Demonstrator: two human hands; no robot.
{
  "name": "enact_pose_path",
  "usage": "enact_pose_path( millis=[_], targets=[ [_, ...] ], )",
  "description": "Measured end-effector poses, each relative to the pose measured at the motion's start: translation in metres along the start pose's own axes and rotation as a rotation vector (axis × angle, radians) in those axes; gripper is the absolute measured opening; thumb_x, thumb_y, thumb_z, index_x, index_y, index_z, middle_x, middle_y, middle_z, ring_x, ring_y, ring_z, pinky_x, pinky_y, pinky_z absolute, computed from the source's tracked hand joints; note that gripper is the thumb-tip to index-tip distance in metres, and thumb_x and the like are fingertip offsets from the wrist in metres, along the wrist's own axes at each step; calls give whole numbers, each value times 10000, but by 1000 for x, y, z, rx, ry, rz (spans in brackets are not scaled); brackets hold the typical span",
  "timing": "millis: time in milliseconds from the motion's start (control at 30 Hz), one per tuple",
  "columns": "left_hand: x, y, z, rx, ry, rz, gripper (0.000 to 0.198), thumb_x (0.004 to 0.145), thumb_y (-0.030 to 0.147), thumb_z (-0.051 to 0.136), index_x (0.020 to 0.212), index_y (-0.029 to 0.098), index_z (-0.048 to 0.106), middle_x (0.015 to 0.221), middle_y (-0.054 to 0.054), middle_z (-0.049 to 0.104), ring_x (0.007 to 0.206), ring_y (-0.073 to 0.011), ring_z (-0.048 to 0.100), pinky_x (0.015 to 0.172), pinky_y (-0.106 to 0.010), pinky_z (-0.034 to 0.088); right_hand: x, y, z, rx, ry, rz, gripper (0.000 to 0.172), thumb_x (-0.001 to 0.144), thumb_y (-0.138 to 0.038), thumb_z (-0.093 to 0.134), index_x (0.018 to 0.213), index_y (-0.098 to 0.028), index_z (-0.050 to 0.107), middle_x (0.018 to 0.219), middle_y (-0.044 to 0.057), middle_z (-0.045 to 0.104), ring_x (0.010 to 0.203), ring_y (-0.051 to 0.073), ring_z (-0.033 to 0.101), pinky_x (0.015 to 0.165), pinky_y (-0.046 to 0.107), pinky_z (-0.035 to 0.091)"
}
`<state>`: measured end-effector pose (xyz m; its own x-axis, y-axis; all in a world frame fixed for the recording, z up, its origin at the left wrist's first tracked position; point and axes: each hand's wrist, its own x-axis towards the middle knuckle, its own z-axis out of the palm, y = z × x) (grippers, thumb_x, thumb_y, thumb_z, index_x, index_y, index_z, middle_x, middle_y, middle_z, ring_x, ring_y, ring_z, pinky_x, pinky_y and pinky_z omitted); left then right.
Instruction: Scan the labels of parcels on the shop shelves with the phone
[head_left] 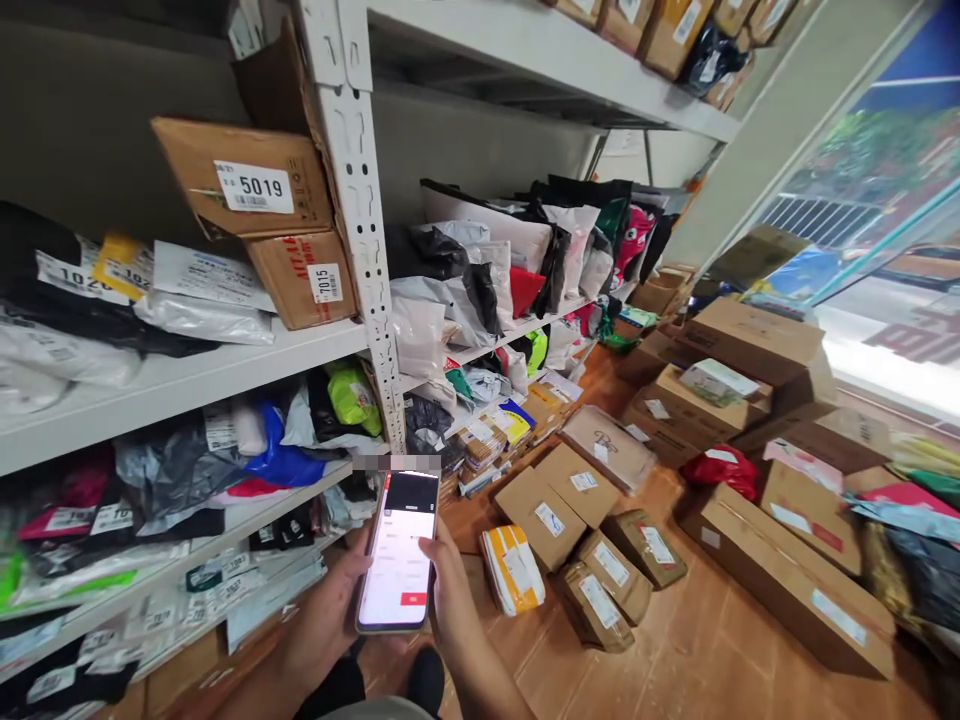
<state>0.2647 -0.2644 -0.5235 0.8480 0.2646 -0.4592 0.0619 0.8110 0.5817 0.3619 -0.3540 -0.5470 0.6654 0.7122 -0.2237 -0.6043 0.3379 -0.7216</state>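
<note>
Head view: phone (396,560) btwn L hand (339,577) & R hand (452,580), both gripping it; long side pts fwd.

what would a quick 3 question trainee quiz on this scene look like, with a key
1. What do the left hand and right hand hold together?
a) a tape roll
b) a phone
c) a pair of scissors

2. True or false: the carton labelled 5019 sits above the carton labelled 7015.

3. Fill in the blank: the small block low on the lit screen is ____ in colour.

Key: 1. b; 2. True; 3. red
</note>
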Motion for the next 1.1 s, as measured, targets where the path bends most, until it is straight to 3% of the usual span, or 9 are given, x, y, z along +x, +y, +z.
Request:
enact_pose_path(
  millis=[167,300,467,633,733,833,933,1033,1100],
  targets=[
    [8,18,-19,47,-42,5,748,864,312,525,1494,262,125,1091,-112,698,685,-252,694,485,-322,546,18,2,11,-96,14,-1,317,540,-178,669,857,-176,679,721,-20,693,622,143,566,583,230,417],
    [18,41,-33,67,-65,-56,760,844,299,541,1485,313,132,1160,-75,667,823,-269,685,503,-347,575,37,12,23,-101,89,-31,235,616,-328,725,771,-156,679,643,-12,666,553,128,522,543,232,389],
    [33,76,-45,125,-95,-107,808,826,318,534,1484,328,67,1268,-93,595,845,-272,667,498,-388,589,64,22,44,-92,151,-72,334,679,-470,702,792,-156,681,664,4,682,548,133,530,553,245,403],
    [47,98,-54,228,-133,-158,837,812,404,524,1482,294,34,1275,-125,577,897,-288,654,522,-376,583,74,33,57,-84,39,-94,594,469,-274,859,1018,-202,644,880,13,727,747,179,624,692,279,481],
    [53,105,-56,495,-103,-202,754,829,528,471,1471,309,141,1253,-112,587,869,-261,654,458,-279,531,73,48,51,92,-45,-81,716,521,-305,835,1179,-244,561,1010,30,722,822,184,651,708,277,501],
    [62,123,-69,1001,-91,-111,602,821,574,470,1357,302,437,1224,-82,595,923,-245,628,497,-246,503,72,67,40,267,22,-8,672,572,-378,794,1192,-248,568,1033,44,728,831,193,670,718,290,518],
    [73,159,-106,1504,139,101,405,806,464,508,1100,226,652,1060,-67,632,955,-222,599,802,-312,510,73,82,31,352,74,59,751,531,-355,791,1235,-260,549,1050,46,726,853,218,678,751,322,528],
    [83,201,-151,1843,729,194,327,811,322,483,1064,175,630,968,-64,616,922,-213,601,886,-314,473,74,91,26,383,131,91,888,484,-288,778,1318,-278,472,1024,38,734,858,241,683,760,352,534],
    [92,222,-172,1875,934,187,387,824,239,469,1167,88,563,1094,-135,600,1130,-279,520,996,-361,398,75,95,22,377,176,94,946,482,-254,765,1360,-289,413,1019,31,736,863,241,684,751,356,539]
  ],
)
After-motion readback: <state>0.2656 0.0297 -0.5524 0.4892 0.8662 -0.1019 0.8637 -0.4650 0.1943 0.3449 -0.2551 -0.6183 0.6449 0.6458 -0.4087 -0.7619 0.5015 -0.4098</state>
